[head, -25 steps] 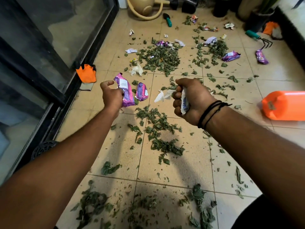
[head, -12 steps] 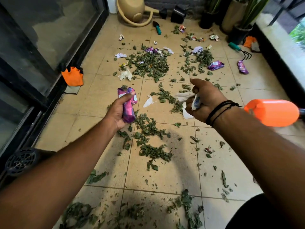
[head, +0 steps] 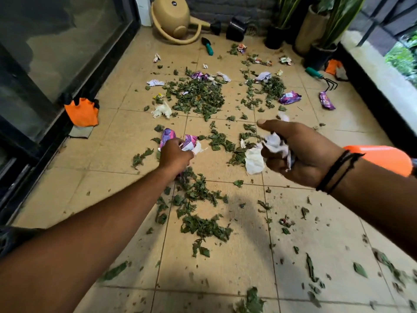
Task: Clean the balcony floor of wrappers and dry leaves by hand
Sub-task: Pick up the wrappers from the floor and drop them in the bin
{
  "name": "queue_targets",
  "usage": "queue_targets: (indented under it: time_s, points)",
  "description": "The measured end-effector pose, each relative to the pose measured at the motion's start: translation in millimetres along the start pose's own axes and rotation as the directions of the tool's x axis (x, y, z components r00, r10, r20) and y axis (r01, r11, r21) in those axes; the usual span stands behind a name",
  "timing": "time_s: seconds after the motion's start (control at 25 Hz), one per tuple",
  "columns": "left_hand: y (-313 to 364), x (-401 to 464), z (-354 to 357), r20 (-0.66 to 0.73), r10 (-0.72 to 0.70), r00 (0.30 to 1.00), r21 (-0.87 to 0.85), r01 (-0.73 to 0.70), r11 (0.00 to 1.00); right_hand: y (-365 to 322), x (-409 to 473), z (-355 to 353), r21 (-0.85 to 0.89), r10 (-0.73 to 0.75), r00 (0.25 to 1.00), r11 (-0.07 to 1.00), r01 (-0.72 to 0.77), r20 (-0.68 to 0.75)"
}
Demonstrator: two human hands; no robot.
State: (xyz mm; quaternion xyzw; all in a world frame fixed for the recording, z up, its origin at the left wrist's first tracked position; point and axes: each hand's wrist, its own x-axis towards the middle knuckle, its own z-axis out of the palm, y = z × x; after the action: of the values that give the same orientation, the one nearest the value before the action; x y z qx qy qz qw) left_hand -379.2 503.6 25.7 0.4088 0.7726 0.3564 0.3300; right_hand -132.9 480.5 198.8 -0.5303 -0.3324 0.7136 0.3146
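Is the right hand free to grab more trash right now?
No, the right hand already holds crumpled white paper in its curled fingers.

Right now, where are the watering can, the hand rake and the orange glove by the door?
watering can (head: 171,13), head view, on its tan body.
hand rake (head: 314,73), head view, on its teal handle.
orange glove (head: 83,114), head view, on its orange palm.
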Motion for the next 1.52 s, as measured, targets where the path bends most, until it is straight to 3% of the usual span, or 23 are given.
queue_targets:
  time_s: [0.2,0.4,0.6,0.64,0.72,0.8,0.88,1.04,1.12,1.24,1.36,1.52]
  points:
    - [-12.8,72.0,36.1,-0.190,0.052,0.980,0.242,-0.004,0.970,71.7,62.2,-27.9,-0.080,0.080,0.996,0.993,-0.083,-0.038]
    - [-25.0,96.2,80.2,-0.069,0.076,0.995,0.439,-0.038,0.898,115.4,83.8,-48.1,-0.027,0.137,0.988,0.990,-0.139,-0.076]
    - [-27.7,92.1,91.9,-0.104,0.144,0.984,0.518,-0.070,0.853,128.7,78.5,-48.3,0.021,0.189,0.974,0.982,-0.188,-0.121]
    - [-21.8,85.4,90.8,-0.105,0.138,0.985,0.429,-0.080,0.900,128.7,77.5,-48.0,0.050,0.186,0.972,0.982,-0.181,-0.144]
    - [-3.6,61.0,82.9,-0.121,-0.027,0.992,-0.070,0.018,0.997,127.7,70.1,-43.2,0.150,0.209,0.962,0.972,-0.184,-0.173]
    - [4.3,22.2,65.4,0.027,-0.218,0.976,-0.574,0.194,0.795,131.0,53.8,-36.5,0.262,0.267,0.953,0.939,-0.224,-0.141]
    - [0.8,-26.4,48.9,0.252,-0.273,0.928,-0.748,0.366,0.554,135.2,30.3,-32.8,0.337,0.329,0.938,0.900,-0.276,-0.111]
    - [11.4,-147.3,-12.7,0.538,-0.359,0.763,-0.761,0.622,0.182,125.4,-54.6,-7.1,0.566,0.496,0.865,0.736,-0.371,-0.077]
    - [44.5,-206.2,-61.7,0.597,-0.363,0.716,-0.742,0.664,0.089,97.1,-110.5,9.9,0.667,0.538,0.839,0.655,-0.355,-0.081]
    - [116.7,-278.5,-135.1,0.632,-0.375,0.678,-0.729,0.684,0.010,24.8,-187.9,33.1,0.730,0.517,0.855,0.566,-0.383,0.048]
    - [225.9,-337.1,-211.9,0.631,-0.412,0.658,-0.733,0.679,-0.038,-89.1,-264.1,57.9,0.749,0.450,0.893,0.587,-0.306,0.012]
    - [389.8,-401.9,-298.5,0.639,-0.410,0.651,-0.692,0.719,0.062,-231.2,-368.0,88.7,0.813,0.379,0.924,0.553,-0.180,-0.054]
